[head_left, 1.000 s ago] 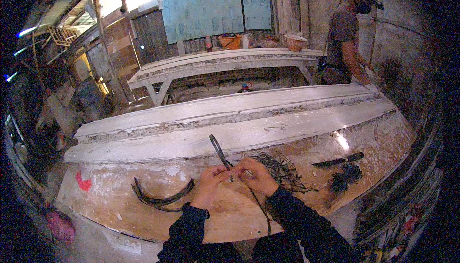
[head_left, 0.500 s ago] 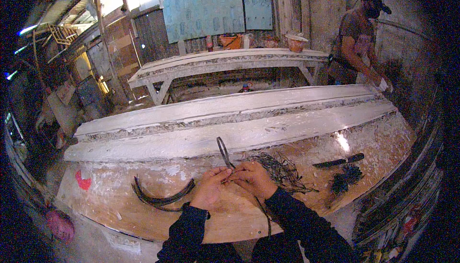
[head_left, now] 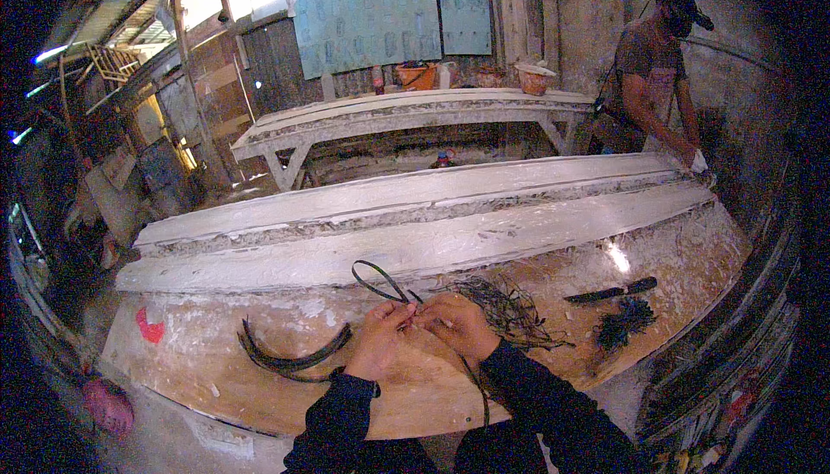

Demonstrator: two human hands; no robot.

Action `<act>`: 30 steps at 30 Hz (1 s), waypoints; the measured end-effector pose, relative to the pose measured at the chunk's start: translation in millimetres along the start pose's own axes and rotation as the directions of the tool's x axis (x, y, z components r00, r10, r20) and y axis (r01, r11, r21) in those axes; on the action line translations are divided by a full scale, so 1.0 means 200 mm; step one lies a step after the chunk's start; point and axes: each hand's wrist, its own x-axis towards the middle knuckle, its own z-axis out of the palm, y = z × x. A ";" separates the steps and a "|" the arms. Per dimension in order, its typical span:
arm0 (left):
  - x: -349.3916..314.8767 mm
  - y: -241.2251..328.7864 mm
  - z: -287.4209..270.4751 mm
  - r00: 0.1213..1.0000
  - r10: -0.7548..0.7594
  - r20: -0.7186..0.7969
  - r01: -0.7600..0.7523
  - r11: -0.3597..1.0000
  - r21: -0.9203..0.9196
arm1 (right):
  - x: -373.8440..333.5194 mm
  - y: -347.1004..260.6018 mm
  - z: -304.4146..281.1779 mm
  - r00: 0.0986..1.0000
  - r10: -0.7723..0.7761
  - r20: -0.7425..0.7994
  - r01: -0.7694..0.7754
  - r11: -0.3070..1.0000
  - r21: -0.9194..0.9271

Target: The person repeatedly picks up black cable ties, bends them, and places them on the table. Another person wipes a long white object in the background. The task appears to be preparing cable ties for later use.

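Observation:
A thin dark flat strip (head_left: 399, 287) is pinched between the fingertips of my left hand (head_left: 380, 336) and my right hand (head_left: 456, 323). It bends into a loop that stands above my fingers and leans left. Its tail drops below my right hand toward the near table edge. My hands nearly touch at the fingertips, and the exact crossing of the strip is hidden by them. Left of my left hand lies a curved bundle of dark strips (head_left: 298, 365). Just beyond my right hand is a loose pile of thin dark strips (head_left: 516, 308).
A dark-handled knife (head_left: 612, 291) and a dark tangled clump (head_left: 624, 322) lie at the table's right. A red scrap (head_left: 150, 325) is at its left. Long whitish boards (head_left: 380, 197) run across beyond my hands. A co-worker (head_left: 644, 85) stands far right, near a back bench (head_left: 415, 111).
The strip's loop has widened and tipped to the left, while my hands stay nearly in place. The co-worker has leaned slightly and shifted their hands at the boards' far end.

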 end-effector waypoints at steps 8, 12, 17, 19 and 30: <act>0.03 -0.05 0.00 0.992 0.122 0.029 -0.119 0.990 -0.077 | -0.01 0.06 0.07 0.843 0.524 0.117 -0.448 0.567 0.692; 0.03 -0.06 -0.02 0.979 0.195 0.053 -0.200 0.972 0.126 | -0.02 0.05 0.05 0.786 0.579 0.215 -0.502 0.396 0.769; 0.06 -0.11 -0.03 0.973 0.227 0.036 -0.230 0.963 0.143 | -0.01 0.03 0.03 0.709 0.613 0.348 -0.549 0.170 0.819; 0.06 -0.12 -0.04 0.968 0.246 0.047 -0.250 0.962 0.114 | 0.00 0.03 0.02 0.738 0.564 0.372 -0.547 0.176 0.819; 0.03 -0.07 0.00 0.982 0.187 0.040 -0.187 0.982 0.001 | -0.01 0.01 0.06 0.860 0.504 0.082 -0.423 0.612 0.669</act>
